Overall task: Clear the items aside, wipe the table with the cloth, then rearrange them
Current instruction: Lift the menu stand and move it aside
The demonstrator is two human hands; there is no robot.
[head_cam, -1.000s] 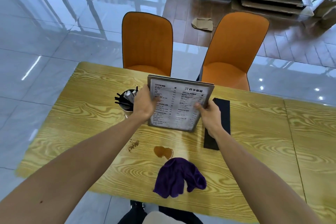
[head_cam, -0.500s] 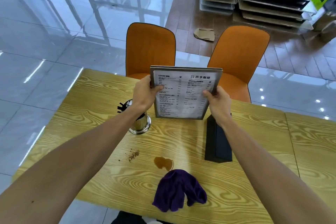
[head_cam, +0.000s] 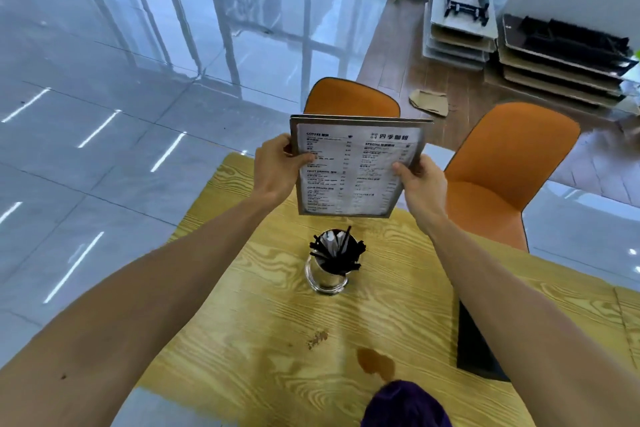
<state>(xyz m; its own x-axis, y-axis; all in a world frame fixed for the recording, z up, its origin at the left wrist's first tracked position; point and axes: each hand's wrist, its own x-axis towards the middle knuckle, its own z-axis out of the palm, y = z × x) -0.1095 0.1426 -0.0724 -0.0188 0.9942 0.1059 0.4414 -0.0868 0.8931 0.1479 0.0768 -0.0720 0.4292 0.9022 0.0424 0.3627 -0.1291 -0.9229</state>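
A framed menu card (head_cam: 356,170) is held upright in the air above the far left part of the wooden table (head_cam: 263,315). My left hand (head_cam: 275,168) grips its left edge and my right hand (head_cam: 420,184) grips its lower right edge. Below it a metal cup of black straws (head_cam: 332,263) stands on the table. A black box (head_cam: 478,354) lies to the right, partly hidden by my right forearm. The purple cloth (head_cam: 405,406) is bunched at the near edge, cut off by the frame. A brown liquid spill (head_cam: 375,362) and some crumbs (head_cam: 317,338) mark the tabletop.
Two orange chairs (head_cam: 351,102) (head_cam: 509,163) stand beyond the far edge. Shiny grey floor tiles lie left of the table. Stacked trays and boards (head_cam: 554,59) sit on the wooden floor at the far right.
Both hands have carried the menu card up and away toward the table's far left. The view has swung left, so the straw cup is now below the menu and the cloth is partly out of frame.
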